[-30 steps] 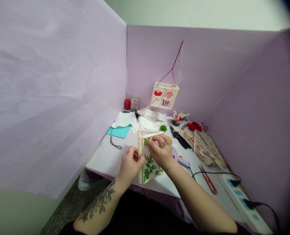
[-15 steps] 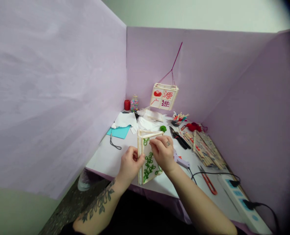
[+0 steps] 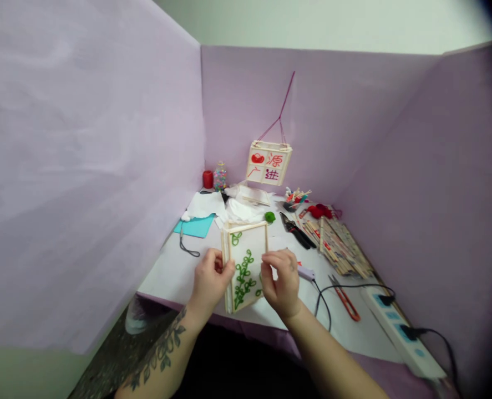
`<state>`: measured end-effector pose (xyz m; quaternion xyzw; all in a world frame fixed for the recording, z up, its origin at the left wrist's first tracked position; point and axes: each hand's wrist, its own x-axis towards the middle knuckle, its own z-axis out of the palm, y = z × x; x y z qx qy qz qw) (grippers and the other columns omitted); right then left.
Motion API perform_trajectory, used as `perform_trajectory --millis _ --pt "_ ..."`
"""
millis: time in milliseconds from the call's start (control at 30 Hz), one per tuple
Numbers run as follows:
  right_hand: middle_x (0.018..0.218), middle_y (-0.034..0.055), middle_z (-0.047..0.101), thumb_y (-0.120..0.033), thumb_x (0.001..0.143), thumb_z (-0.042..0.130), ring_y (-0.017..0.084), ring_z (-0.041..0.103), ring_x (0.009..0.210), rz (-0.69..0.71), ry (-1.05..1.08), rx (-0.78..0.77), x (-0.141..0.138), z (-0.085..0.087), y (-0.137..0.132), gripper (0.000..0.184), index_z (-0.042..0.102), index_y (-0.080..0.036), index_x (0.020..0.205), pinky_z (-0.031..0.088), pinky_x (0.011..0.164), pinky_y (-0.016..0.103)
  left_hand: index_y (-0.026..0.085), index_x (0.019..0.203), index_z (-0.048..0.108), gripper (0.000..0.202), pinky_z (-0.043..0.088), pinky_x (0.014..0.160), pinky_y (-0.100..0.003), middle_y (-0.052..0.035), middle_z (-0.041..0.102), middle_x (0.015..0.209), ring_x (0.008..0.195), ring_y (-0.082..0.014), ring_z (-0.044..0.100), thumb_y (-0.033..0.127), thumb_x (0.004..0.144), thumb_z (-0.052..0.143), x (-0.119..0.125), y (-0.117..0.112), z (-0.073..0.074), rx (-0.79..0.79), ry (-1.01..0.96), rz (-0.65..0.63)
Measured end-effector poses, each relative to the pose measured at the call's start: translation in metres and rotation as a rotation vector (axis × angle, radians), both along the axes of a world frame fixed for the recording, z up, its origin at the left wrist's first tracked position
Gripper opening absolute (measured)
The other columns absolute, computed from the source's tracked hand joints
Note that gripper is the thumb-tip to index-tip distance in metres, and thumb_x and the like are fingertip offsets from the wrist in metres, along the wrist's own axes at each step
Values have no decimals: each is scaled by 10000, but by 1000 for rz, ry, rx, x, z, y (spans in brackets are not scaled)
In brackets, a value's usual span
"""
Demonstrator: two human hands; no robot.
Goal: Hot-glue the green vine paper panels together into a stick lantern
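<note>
Upright in front of me is a paper lantern (image 3: 252, 238) with a pale stick frame and white panels, decorated with green looped leaves and stems. My left hand (image 3: 213, 277) grips its left edge, thumb toward the front panel and fingers curled. At the opposite side, my right hand (image 3: 282, 277) has its thumb and index finger closed at the lantern's right edge, covering part of the lower right leaves. A ball of green yarn (image 3: 269, 217) lies just behind the lantern. Partly hidden by my right hand is a lilac glue gun (image 3: 306, 272).
Pruning shears (image 3: 298, 231), a pile of sticks (image 3: 337, 246) and red-handled scissors (image 3: 346, 299) lie to the right. A power strip (image 3: 404, 332) with black cables runs along that edge. A finished lantern (image 3: 269, 162) hangs at the back; blue paper (image 3: 196, 226) lies left.
My right hand has moved from the lantern's upper front panel down to its right edge. The lantern has turned so its front panel shows more fully. The view has shifted slightly right.
</note>
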<state>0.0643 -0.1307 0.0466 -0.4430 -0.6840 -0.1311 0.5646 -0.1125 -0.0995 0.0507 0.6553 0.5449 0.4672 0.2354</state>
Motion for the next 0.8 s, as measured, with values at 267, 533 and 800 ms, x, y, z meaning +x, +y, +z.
perform_trajectory --millis 267,533,800 --pt "822 102 684 -348 886 487 243 620 727 -760 263 -578 150 -72 -74 235 644 -174 879 461 681 360 219 804 572 272 459 620 -293 12 613 616 596 -190 606 485 753 551 -14 23 17 -5 225 53" --pt "960 167 709 -293 901 452 283 664 863 -865 -70 -1020 175 -103 -92 308 711 -142 970 466 747 374 220 834 610 298 468 630 -291 14 634 608 598 -198 623 489 733 533 -15 29 26 -72 293 84" --pt "910 158 723 -287 880 562 273 701 832 -840 -27 -1287 196 -109 -72 235 648 -116 1016 469 692 331 221 821 602 313 460 591 -280 22 620 580 549 -186 596 509 713 550 -13 27 25 -108 239 108"
